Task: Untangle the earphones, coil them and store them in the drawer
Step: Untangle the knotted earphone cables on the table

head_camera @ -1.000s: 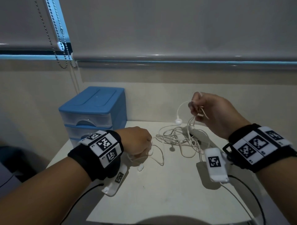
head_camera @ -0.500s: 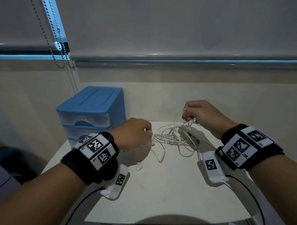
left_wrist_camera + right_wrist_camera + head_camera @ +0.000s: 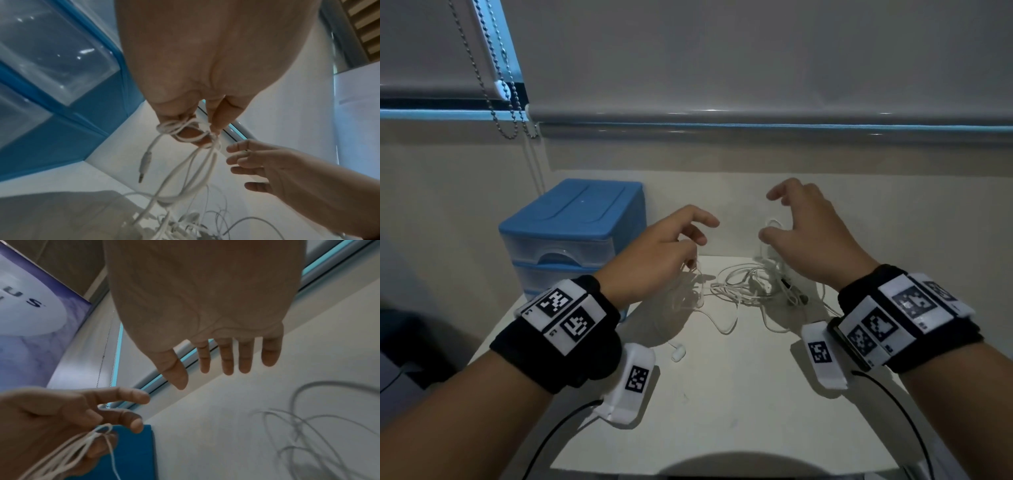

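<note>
White earphones point(image 3: 743, 291) tangled on table (thin looping cords), left hand point(image 3: 654, 260) gripping strands, right hand point(image 3: 815, 236) splayed, empty

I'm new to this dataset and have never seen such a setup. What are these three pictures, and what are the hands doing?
No machine here: a person wears a camera on the head and one on each wrist, on black bands with square markers. The head view looks down on a white table; the wrist views look along each palm. The left hand holds white earphone cable looped round its lower fingers, with the plug dangling. The right hand is open and holds nothing, fingers spread. The rest of the tangled earphones lies on the table, and a blue drawer unit stands at the left, drawers closed.
</note>
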Demonstrator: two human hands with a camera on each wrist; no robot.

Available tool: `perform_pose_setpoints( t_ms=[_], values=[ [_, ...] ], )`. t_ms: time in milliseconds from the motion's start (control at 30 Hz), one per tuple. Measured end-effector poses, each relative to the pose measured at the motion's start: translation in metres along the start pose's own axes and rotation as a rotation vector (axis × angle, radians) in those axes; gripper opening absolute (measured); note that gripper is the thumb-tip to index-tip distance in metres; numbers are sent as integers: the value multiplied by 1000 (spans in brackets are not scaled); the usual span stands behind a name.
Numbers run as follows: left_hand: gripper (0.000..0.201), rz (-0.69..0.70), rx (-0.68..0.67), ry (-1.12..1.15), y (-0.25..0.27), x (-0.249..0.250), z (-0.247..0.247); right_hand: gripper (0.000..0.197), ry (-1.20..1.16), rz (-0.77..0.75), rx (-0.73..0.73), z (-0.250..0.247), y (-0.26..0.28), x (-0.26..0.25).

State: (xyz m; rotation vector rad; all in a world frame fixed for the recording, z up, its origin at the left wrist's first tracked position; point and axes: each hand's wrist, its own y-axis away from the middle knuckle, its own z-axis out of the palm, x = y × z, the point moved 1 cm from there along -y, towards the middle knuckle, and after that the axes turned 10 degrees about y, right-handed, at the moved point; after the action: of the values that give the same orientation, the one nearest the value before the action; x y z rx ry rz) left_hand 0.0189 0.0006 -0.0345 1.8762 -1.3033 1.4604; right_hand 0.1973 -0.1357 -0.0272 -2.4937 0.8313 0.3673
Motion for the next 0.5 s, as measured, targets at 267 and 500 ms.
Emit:
perform_pose_setpoints(
  t_ms=[267,500],
  values=[
    [54,144,31,168,1,1,-1,19,-328,-171,-431,26,8,-32],
    [37,30,111,133,-10,-20,-2,12,-657,-85,-450,45,7,-28]
  ],
)
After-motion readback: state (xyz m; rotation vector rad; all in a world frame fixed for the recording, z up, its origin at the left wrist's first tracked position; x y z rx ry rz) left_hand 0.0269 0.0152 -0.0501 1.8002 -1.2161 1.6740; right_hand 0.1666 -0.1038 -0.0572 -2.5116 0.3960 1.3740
